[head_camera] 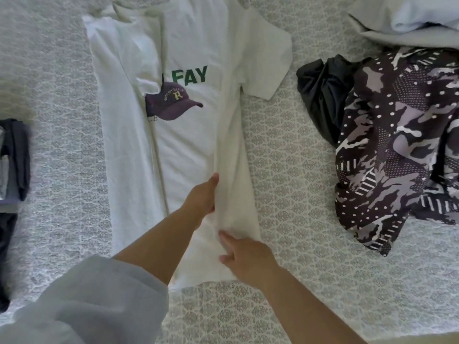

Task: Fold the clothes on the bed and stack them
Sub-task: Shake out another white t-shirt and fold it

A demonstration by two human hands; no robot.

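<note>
A bed (pixel 298 170) covered in a pale grey-and-white patterned quilt fills the view, and a white cotton T-shirt (pixel 188 135) with green lettering and a printed purple cap lies flat along its middle, collar away from the person. The shirt's left side is already folded inward along a straight crease; its right short sleeve lies spread outward.

The step in hand looks like folding the right side over. The left hand (pixel 202 194) lies on the shirt's lower body, fingers curled round the raised ridge of cloth. The right hand (pixel 242 253), nearer the hem, pinches that same ridge between thumb and fingers. To do this well, lift the edge evenly at both holds, carry it across to mirror the left crease, tuck the sleeve inside, then smooth it flat; thin jersey wrinkles easily if dragged.

Right of the shirt lies a crumpled black, grey and white camouflage-patterned garment (pixel 397 145). Left of the shirt, at the frame's edge, sits a stack of folded dark and grey clothes (pixel 12 165).
</note>
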